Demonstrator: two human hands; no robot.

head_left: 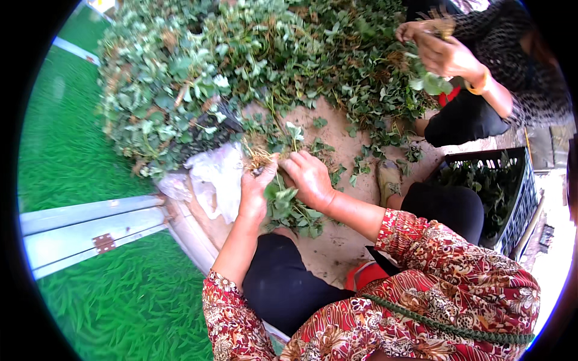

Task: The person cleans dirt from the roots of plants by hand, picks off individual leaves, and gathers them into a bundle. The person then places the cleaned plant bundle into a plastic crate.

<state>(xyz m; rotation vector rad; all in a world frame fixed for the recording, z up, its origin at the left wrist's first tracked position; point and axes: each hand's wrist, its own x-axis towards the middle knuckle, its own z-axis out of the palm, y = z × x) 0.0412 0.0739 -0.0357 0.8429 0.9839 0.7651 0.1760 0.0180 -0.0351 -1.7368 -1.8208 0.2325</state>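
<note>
One small bunch of seedlings (258, 158) sits between my hands: wiry, straw-coloured roots on top, green leaves hanging below. My left hand (255, 189) grips its middle; my right hand (309, 180) is curled beside it, and I cannot tell what it pinches. Ahead lies one big heap of leafy plants (253, 57). One black plastic crate (525, 207) holds more greenery. One co-worker's two hands (444, 57) hold another bunch.

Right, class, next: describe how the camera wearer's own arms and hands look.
The left hand and right hand are ungloved, the forearms bare. The left sleeve and right sleeve are red, with a busy floral print in pale and brown tones.
</note>
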